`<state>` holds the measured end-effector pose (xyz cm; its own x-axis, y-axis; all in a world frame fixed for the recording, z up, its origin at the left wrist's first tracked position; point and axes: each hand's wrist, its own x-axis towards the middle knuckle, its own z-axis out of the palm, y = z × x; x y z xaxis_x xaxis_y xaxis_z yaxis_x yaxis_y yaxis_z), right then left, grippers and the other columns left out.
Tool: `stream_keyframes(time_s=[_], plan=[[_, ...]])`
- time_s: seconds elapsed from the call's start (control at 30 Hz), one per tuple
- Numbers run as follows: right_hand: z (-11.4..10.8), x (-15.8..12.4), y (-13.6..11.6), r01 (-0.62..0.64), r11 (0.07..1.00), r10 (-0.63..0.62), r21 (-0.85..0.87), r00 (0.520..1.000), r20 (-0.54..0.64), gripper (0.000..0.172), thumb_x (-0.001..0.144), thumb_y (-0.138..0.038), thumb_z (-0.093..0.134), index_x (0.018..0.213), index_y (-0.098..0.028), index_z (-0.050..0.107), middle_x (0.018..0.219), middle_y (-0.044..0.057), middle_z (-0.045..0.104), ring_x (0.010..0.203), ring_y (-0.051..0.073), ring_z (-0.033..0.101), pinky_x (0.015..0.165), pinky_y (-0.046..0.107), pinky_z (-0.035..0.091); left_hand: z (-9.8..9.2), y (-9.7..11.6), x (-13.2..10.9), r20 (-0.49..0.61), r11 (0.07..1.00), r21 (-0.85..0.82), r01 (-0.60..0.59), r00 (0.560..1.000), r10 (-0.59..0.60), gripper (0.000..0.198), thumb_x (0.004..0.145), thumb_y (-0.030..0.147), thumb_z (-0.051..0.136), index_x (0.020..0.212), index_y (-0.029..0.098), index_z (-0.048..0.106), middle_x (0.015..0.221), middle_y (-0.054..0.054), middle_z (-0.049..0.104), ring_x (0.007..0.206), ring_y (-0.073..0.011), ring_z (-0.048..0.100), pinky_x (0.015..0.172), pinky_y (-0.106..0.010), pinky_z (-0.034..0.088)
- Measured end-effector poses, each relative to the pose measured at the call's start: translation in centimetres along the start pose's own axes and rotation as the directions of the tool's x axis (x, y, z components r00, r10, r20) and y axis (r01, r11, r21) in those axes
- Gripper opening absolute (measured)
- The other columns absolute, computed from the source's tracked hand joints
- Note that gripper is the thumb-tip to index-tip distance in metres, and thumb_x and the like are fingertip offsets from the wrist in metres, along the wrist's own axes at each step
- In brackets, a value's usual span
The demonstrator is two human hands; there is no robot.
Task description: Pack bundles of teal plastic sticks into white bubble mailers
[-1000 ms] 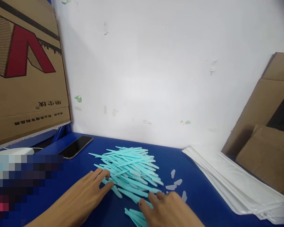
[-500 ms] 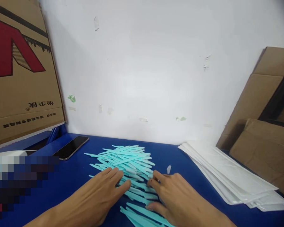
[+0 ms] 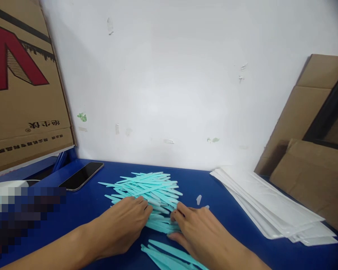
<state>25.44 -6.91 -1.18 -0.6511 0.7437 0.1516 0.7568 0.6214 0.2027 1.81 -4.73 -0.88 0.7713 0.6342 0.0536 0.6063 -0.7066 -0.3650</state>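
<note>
A heap of slim turquoise eyebrow razors (image 3: 152, 187) with tapered handles lies on the blue tabletop. Just in front of the heap, a bunch of razors (image 3: 161, 224) is held crosswise between my two hands. My left hand (image 3: 131, 221) is closed over the bunch's left end, its fingertips mostly hidden. At the other end my right hand (image 3: 195, 228) curls its fingers and thumb around the razors. Nearer to me, several loose razors (image 3: 169, 257) lie fanned out, partly below the right hand.
Two small translucent pieces (image 3: 198, 199) lie right of the heap. White flat bags (image 3: 270, 206) are stacked at the right, before brown cardboard (image 3: 312, 176). A phone (image 3: 83, 176) lies at the back left, near a large printed carton (image 3: 30, 105). A white wall (image 3: 169, 75) stands behind.
My left hand has closed its fingers and thumb on the razors' left ends. The razors between my hands are gathered into a tighter bunch. The view has shifted slightly.
</note>
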Motion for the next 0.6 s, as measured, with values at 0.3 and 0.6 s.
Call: stream_keyframes(time_s=[0.3,0.6], plan=[[0.1,-0.2,0.1,-0.036,0.999,0.037,0.034,0.999,-0.017,0.026,0.095,-0.043,0.059,0.103,-0.019,0.061,0.094,0.004,0.065,0.072,0.022,0.068,0.053,0.028,0.037,0.2,0.0,0.8,0.045,0.987,0.139,-0.079,0.996,0.074,0.014,0.084,0.009,0.059,0.096,0.016,0.064,0.089,-0.005,0.061,0.081,-0.0246,0.058,0.057,-0.036,0.039],[0.1,-1.1,1.6,-0.115,0.982,0.124,0.149,0.991,-0.053,0.034,0.096,-0.050,0.052,0.117,-0.024,0.058,0.102,0.005,0.064,0.081,0.027,0.068,0.062,0.034,0.046,1.4,-0.1,0.2,0.018,0.991,0.132,0.017,1.000,-0.020,0.028,0.084,0.035,0.071,0.104,0.016,0.065,0.106,-0.013,0.064,0.099,-0.0286,0.057,0.067,-0.033,0.043]])
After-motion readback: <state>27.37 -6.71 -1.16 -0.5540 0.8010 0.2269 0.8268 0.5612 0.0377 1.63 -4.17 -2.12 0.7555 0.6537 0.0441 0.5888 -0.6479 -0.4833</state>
